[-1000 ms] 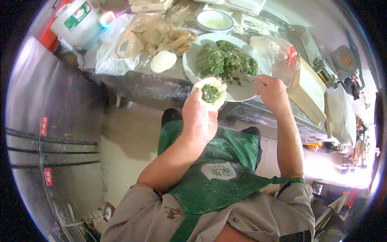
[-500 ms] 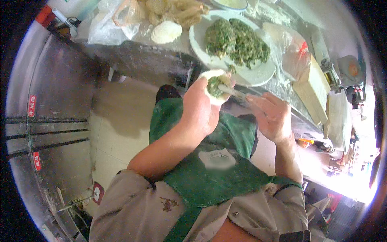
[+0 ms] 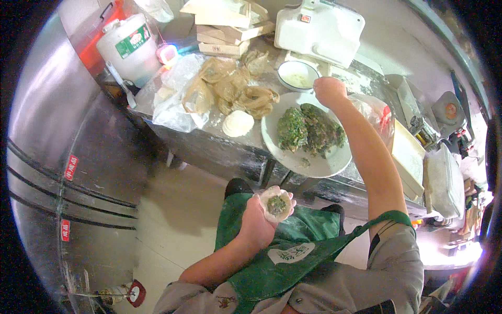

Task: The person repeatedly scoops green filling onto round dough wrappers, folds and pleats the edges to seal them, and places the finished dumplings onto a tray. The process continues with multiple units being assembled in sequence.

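My left hand (image 3: 257, 222) cups a round dough wrapper (image 3: 267, 210) above my green apron, with a mound of chopped green filling (image 3: 277, 204) in its middle. Reaching far forward, my right hand (image 3: 330, 92) is closed at the right rim of a white bowl (image 3: 285, 83) with pale contents. What its fingers hold, if anything, is hidden. Below that forearm stands a large white plate (image 3: 272, 149) heaped with green filling (image 3: 294, 129). A stack of pale round wrappers (image 3: 238, 124) lies left of the plate.
Crumpled tan plastic bags (image 3: 225, 83) and a clear bag (image 3: 180, 102) lie at the table's left. Behind stand wooden boxes (image 3: 222, 34), a white machine (image 3: 320, 32) and a white jug (image 3: 125, 47). A cream box (image 3: 408, 157) sits at the right. Steel doors (image 3: 99, 172) flank me on the left.
My right hand has left the wrapper, where it worked a flat stick into the filling, and reached forward to the bowl. The view has tilted toward the table's back. My left hand still holds the wrapper.
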`<action>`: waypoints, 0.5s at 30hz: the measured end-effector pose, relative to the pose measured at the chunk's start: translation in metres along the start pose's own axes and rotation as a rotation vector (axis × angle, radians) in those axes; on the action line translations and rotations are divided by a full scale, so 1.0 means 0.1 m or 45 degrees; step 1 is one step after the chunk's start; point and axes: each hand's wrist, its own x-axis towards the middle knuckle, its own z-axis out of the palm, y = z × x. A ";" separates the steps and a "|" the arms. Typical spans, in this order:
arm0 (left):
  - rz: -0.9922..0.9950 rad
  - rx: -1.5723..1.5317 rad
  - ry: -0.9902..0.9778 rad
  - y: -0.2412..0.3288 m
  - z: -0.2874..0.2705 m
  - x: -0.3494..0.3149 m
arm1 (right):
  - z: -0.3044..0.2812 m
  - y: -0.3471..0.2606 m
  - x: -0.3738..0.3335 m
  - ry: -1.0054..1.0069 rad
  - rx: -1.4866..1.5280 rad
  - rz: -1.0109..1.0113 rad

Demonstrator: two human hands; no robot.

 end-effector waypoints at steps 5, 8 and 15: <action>0.032 -0.015 0.070 0.12 0.05 -0.06 | 0.06 0.03 0.14 -0.045 -0.139 -0.072; 0.056 0.043 0.018 0.09 0.00 -0.04 | -0.16 0.06 -0.09 0.007 -0.172 -0.028; -0.129 0.061 -0.112 -0.13 -0.05 0.23 | -0.71 0.11 -2.00 -0.060 1.160 0.255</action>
